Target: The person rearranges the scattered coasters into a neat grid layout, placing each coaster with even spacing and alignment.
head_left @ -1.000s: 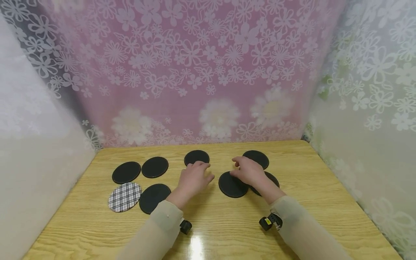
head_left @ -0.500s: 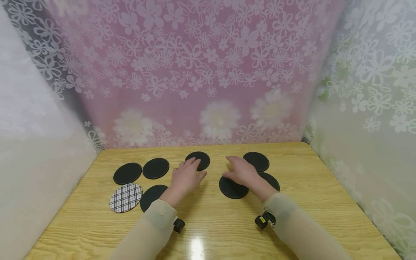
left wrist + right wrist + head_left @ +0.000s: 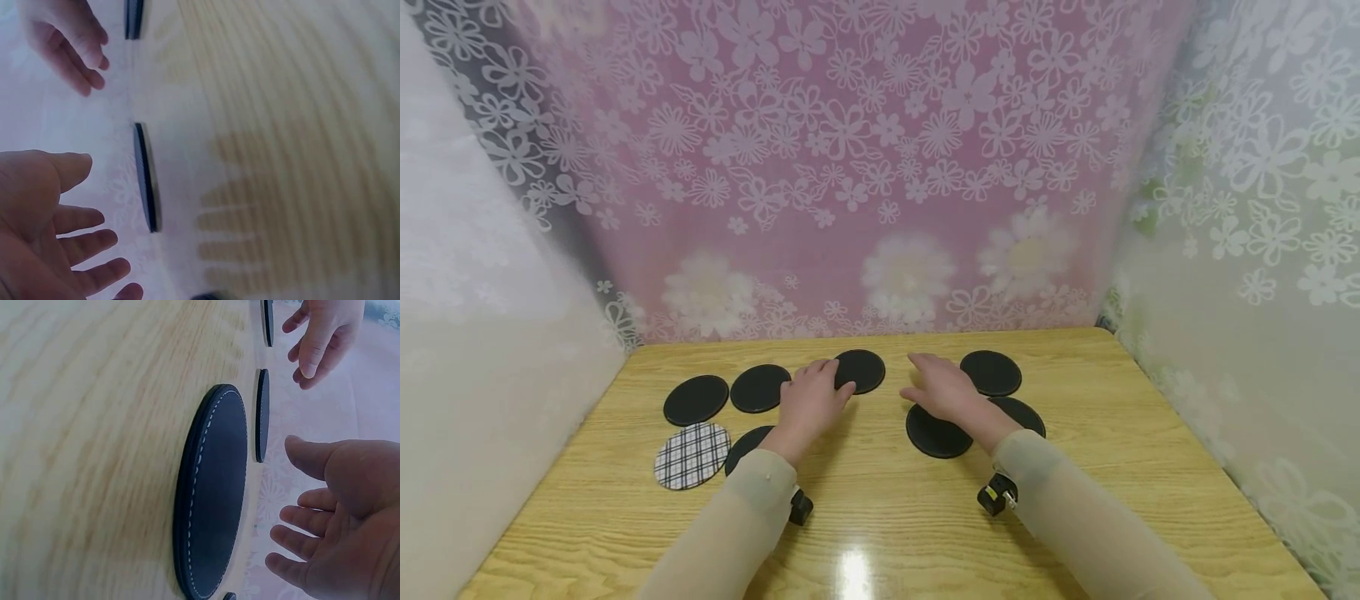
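Observation:
Both hands hover above the table and hold nothing. My left hand [image 3: 808, 404], its fingers spread, is between a black round coaster [image 3: 861, 372] at the back middle and another black coaster [image 3: 760, 388] to its left. In the left wrist view its fingers [image 3: 87, 247] are apart from the coaster [image 3: 145, 178]. My right hand [image 3: 946, 389] hangs over a black coaster [image 3: 937, 435], with two more black coasters, one behind [image 3: 992, 372] and one beside [image 3: 1021, 414]. White stitching edges the coaster [image 3: 215, 494] in the right wrist view, and no finger touches it.
On the left lie a checked white coaster [image 3: 692, 456], a black coaster [image 3: 696, 400] behind it and one [image 3: 747, 448] partly hidden by my left arm. The wooden table [image 3: 880, 517] is bounded by a pink flowered curtain [image 3: 880, 167] behind and pale sheets at both sides.
My left hand has moved left, away from the back middle coaster's front. The right hand has shifted left and its fingers look straighter. The coasters stay put.

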A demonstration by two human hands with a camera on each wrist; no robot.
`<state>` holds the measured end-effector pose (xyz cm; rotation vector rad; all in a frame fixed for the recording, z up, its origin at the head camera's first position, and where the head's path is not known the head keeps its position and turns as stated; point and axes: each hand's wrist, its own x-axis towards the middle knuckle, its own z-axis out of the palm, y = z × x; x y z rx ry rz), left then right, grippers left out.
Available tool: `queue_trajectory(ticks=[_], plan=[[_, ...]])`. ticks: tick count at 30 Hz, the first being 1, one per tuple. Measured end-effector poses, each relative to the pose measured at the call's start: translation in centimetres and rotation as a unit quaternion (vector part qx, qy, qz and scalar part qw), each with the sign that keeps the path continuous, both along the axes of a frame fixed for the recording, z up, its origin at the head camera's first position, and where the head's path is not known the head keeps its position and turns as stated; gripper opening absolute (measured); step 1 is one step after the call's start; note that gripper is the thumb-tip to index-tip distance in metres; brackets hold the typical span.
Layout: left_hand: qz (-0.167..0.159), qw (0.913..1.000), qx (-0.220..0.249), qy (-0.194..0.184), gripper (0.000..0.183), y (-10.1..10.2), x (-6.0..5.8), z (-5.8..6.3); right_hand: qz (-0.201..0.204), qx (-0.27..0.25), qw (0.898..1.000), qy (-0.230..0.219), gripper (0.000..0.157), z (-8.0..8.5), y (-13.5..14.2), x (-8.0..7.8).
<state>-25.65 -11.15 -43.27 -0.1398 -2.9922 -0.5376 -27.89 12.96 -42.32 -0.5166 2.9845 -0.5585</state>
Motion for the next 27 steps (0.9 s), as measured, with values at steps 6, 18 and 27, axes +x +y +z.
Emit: queue_trajectory(ticks=[6,18,27], plan=[[0.018,0.9998,-0.002,-0.006,0.061,-0.9,-1.0,-0.7,0.012,0.004,1.000,-0.008,0.077,-0.1,-0.6,-0.8],[0.036,0.9991,-0.009,-0.020,0.060,-0.7,-2.5,-1.1,0.011,0.019,1.000,0.016,0.070,-0.7,-2.4,-2.4],[0.050,0.9981,-0.010,-0.034,0.061,0.0,-3.5,-1.1,-0.001,0.028,1.000,0.013,0.067,-0.6,-3.5,-3.2]])
